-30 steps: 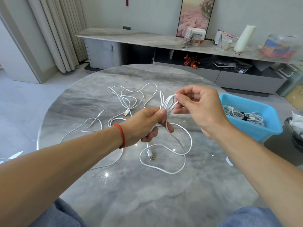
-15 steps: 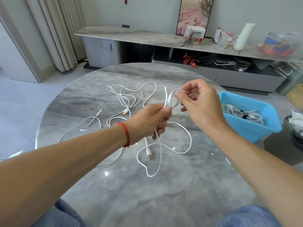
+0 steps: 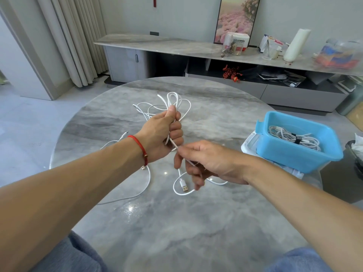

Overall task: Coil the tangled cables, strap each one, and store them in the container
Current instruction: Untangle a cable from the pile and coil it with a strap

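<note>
White cable (image 3: 177, 103) is bunched into loops in the left hand (image 3: 163, 134), fingers curled tight round it, thumb on top, held above the table (image 3: 98, 126) near its middle. Loose end runs down to the right hand (image 3: 206, 161), which pinches the strand w/ thumb and forefinger; other fingers hang spread. USB plug (image 3: 184, 187) lies on the marble just below that hand. Second cable (image 3: 137, 193) trails left, its tip close to the table edge. Blue container (image 3: 290, 154) sits at the right edge on a white lid (image 3: 249, 144), prob. overhanging a bit, w/ a strapped coil (image 3: 294, 137) inside. Near side of the table is bare marble, between both forearms.
</note>
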Motion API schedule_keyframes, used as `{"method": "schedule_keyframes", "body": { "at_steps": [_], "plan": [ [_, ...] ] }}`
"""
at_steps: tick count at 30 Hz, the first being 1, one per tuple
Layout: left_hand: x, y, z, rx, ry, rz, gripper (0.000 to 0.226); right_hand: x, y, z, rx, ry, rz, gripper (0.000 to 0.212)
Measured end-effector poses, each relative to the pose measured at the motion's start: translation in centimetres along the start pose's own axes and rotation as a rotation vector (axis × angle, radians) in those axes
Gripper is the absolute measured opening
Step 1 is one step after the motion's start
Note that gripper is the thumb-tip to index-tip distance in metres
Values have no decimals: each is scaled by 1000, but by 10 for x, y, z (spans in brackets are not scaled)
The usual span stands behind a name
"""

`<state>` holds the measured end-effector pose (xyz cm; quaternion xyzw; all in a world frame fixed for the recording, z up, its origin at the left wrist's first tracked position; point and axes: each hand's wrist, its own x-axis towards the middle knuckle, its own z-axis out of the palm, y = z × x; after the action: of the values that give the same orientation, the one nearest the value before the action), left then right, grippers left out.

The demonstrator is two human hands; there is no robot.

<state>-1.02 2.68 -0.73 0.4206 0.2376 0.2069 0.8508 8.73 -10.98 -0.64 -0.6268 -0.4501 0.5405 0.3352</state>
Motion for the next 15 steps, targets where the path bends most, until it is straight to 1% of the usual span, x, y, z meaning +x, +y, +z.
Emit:
{"method": "schedule_keyframes", "body": {
  "at_steps": [2,3,5,7,9,11,13,15],
  "plan": [
    [0,3,0,0,-56,-42,35,1,0,-1,-164,55,-6,48],
    [0,3,-1,14,-83,-61,35,1,-1,-3,-235,75,-11,48],
    [-1,5,-4,58,-143,-97,34,-2,-2,-9,-444,144,-43,36],
    [-1,5,-7,171,-193,-115,34,-5,-1,-16,-680,239,-86,27],
    [-3,1,-10,341,-204,-133,34,-6,1,-20,-777,327,-122,22],
    [-3,-7,-9,457,-207,-142,34,-7,0,-19,-830,389,-189,20],
    [-5,-12,-7,519,-234,-149,39,-6,-3,-15,-923,406,-237,18],
    [-7,-15,-6,537,-259,-160,48,-7,-7,-12,-1033,414,-239,20]
  ]
}}
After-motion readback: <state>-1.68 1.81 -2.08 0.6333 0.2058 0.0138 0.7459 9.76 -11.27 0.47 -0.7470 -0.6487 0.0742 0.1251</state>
